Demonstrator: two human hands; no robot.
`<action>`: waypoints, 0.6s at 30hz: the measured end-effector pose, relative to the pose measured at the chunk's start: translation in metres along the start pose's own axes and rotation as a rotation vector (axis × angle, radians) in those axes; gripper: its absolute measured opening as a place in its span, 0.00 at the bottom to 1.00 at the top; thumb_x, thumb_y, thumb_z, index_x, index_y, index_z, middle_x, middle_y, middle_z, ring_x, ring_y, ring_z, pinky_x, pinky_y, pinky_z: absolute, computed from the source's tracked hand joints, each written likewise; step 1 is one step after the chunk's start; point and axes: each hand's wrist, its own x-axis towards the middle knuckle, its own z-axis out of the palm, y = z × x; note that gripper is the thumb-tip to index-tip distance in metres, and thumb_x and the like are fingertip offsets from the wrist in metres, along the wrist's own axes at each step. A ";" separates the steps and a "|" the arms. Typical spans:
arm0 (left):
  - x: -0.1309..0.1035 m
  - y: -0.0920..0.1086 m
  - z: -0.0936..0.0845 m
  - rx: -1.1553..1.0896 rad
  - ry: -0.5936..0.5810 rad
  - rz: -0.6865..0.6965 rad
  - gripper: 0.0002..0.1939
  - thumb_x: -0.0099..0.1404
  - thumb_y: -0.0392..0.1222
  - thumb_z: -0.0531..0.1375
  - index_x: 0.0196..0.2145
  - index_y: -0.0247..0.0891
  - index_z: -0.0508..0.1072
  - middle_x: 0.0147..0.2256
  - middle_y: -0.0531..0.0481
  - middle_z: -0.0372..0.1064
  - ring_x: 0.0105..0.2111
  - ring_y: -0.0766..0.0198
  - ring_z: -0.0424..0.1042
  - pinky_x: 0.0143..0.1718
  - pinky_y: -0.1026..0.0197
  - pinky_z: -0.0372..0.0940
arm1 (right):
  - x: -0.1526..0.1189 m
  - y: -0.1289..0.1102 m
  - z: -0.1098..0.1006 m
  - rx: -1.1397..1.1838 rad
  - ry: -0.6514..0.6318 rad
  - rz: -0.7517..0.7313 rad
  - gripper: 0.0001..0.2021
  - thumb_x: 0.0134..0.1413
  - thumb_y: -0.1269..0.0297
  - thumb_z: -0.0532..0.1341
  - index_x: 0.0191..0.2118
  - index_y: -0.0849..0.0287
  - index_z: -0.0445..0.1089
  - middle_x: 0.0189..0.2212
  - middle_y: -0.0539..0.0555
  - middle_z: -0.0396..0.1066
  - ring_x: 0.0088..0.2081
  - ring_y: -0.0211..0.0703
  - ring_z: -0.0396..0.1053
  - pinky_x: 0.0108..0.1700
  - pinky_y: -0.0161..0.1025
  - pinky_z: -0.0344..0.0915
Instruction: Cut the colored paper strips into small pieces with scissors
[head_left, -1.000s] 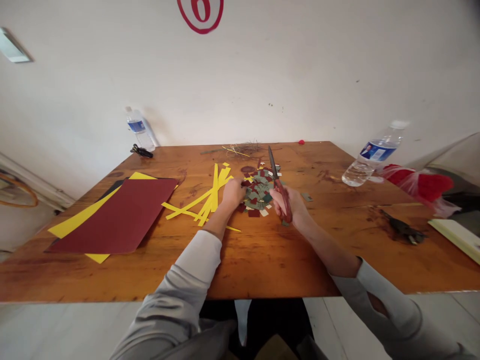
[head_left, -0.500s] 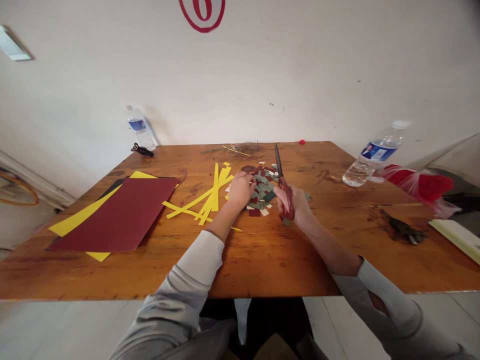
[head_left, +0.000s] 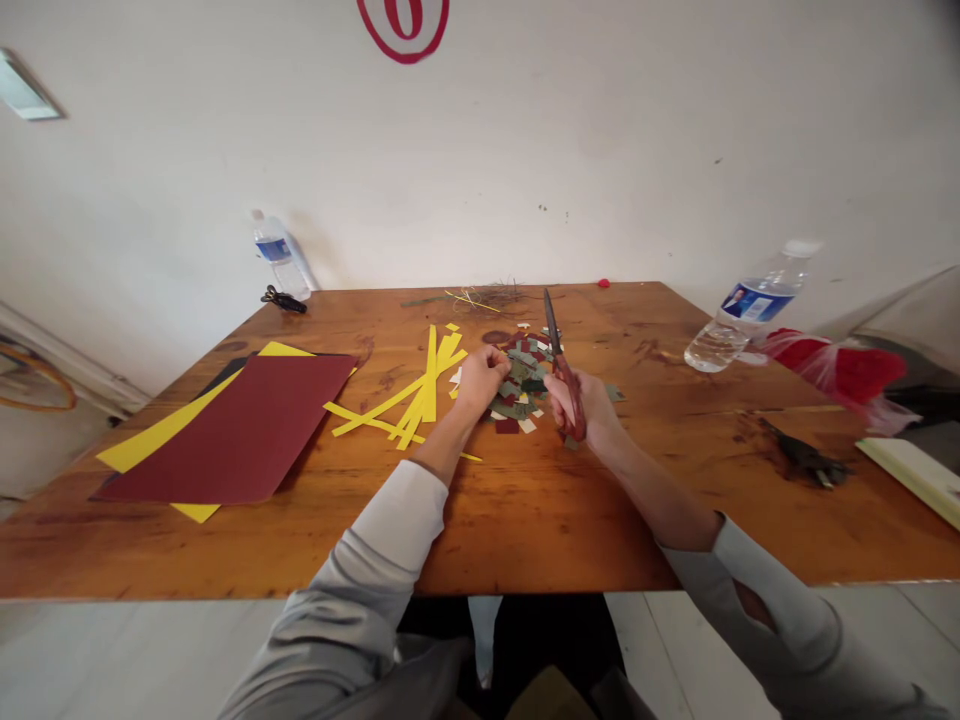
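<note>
My right hand (head_left: pixel 589 405) is closed around the reddish handles of a pair of scissors (head_left: pixel 561 355), whose dark blades point up and away from me. Beside it, my left hand (head_left: pixel 484 380) has its thumb and fingertips pinched together at the left edge of a pile of small paper pieces (head_left: pixel 525 370). Whatever lies between those fingertips is too small to make out. Grey-green, maroon and white scraps make up the pile, with a dark green one near the right hand. Yellow paper strips (head_left: pixel 429 385) lie crossed just left of my left hand.
Maroon, yellow and dark paper sheets (head_left: pixel 240 430) overlap at left. A water bottle (head_left: pixel 750 310) stands at right, another (head_left: pixel 277 255) at back left beside a black cable (head_left: pixel 283 299). Thin twigs (head_left: pixel 487 297) lie at the back. A black plug (head_left: pixel 806 460) and red bundle (head_left: pixel 840 365) are right.
The left fingertips have lifted slightly off the pile and now show pinched together. The scissors have tilted a little to the left in my right hand.
</note>
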 end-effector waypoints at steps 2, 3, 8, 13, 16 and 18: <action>0.002 0.001 -0.002 -0.155 0.061 -0.040 0.06 0.54 0.31 0.62 0.24 0.39 0.69 0.23 0.56 0.68 0.25 0.67 0.66 0.30 0.64 0.62 | -0.001 -0.001 0.000 0.001 -0.016 0.010 0.20 0.51 0.47 0.68 0.25 0.52 0.60 0.11 0.44 0.60 0.12 0.37 0.58 0.14 0.33 0.55; 0.003 0.001 -0.004 -0.237 0.089 -0.057 0.05 0.52 0.31 0.63 0.25 0.39 0.71 0.23 0.56 0.68 0.25 0.68 0.67 0.30 0.64 0.63 | -0.001 -0.001 0.001 0.000 -0.025 0.014 0.19 0.51 0.49 0.68 0.25 0.52 0.60 0.11 0.44 0.61 0.12 0.36 0.58 0.14 0.33 0.55; -0.006 0.006 -0.017 -0.596 0.118 -0.140 0.13 0.48 0.34 0.67 0.35 0.37 0.77 0.24 0.56 0.69 0.24 0.68 0.69 0.32 0.61 0.68 | -0.004 -0.002 0.008 -0.010 -0.116 0.034 0.12 0.54 0.55 0.64 0.27 0.53 0.63 0.10 0.44 0.62 0.11 0.35 0.56 0.13 0.32 0.52; -0.016 0.014 -0.027 -0.775 0.136 -0.172 0.11 0.46 0.34 0.68 0.31 0.37 0.78 0.29 0.52 0.73 0.28 0.66 0.72 0.35 0.59 0.72 | -0.009 -0.003 0.016 -0.050 -0.187 0.077 0.09 0.54 0.58 0.62 0.29 0.54 0.63 0.09 0.43 0.60 0.10 0.35 0.55 0.13 0.31 0.51; -0.015 0.016 -0.029 -0.862 0.178 -0.149 0.14 0.45 0.32 0.67 0.34 0.38 0.79 0.29 0.53 0.72 0.30 0.66 0.72 0.37 0.58 0.73 | -0.010 -0.002 0.017 -0.076 -0.183 0.088 0.05 0.51 0.63 0.63 0.32 0.55 0.66 0.09 0.42 0.59 0.11 0.36 0.58 0.15 0.31 0.53; -0.012 0.016 -0.031 -0.887 0.196 -0.100 0.18 0.45 0.31 0.67 0.37 0.39 0.80 0.27 0.56 0.69 0.29 0.68 0.71 0.39 0.58 0.73 | -0.012 -0.003 0.016 -0.111 -0.179 0.087 0.05 0.50 0.66 0.62 0.34 0.56 0.68 0.09 0.41 0.59 0.12 0.36 0.58 0.15 0.31 0.54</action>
